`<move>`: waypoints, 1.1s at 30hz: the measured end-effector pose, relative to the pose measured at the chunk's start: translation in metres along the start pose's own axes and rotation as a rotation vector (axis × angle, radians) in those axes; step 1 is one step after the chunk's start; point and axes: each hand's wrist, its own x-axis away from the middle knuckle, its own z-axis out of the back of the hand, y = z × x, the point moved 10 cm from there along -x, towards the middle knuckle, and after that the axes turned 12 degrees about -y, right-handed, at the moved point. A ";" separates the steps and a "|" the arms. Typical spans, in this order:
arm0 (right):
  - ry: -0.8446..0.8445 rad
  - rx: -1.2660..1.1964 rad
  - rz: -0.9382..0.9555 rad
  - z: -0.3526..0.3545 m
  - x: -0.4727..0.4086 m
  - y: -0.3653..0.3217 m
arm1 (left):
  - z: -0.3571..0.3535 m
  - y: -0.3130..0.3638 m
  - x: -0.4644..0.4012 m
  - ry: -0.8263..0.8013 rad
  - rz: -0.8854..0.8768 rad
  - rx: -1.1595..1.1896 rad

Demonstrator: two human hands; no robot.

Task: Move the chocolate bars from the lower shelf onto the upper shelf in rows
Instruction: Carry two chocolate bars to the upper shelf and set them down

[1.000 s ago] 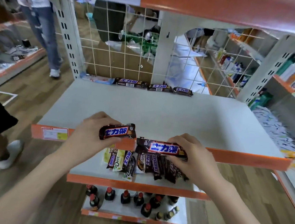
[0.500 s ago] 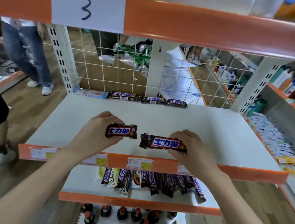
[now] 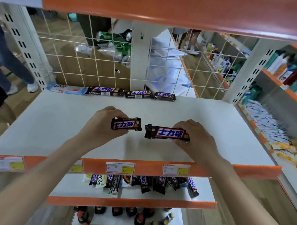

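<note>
A chocolate bar point(image 3: 126, 124) is gripped in the left hand point(image 3: 103, 124), another point(image 3: 167, 133) in the right hand point(image 3: 195, 138); both have been carried further over the upper shelf point(image 3: 62, 122), ready for placing.

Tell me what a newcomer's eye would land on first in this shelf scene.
First, the two dark chocolate bars held over the middle of the upper shelf: a short bar in the left hand and a longer bar in the right hand. Next, the back row of bars along the wire grid. Then the jumbled pile of bars on the lower shelf.
</note>
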 end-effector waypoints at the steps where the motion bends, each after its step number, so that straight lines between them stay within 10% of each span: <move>1: 0.003 -0.004 -0.009 0.001 -0.001 0.007 | -0.003 0.001 -0.008 -0.003 0.004 0.005; 33: 0.059 -0.009 -0.083 0.036 -0.091 0.116 | -0.057 0.031 -0.191 0.027 0.100 -0.088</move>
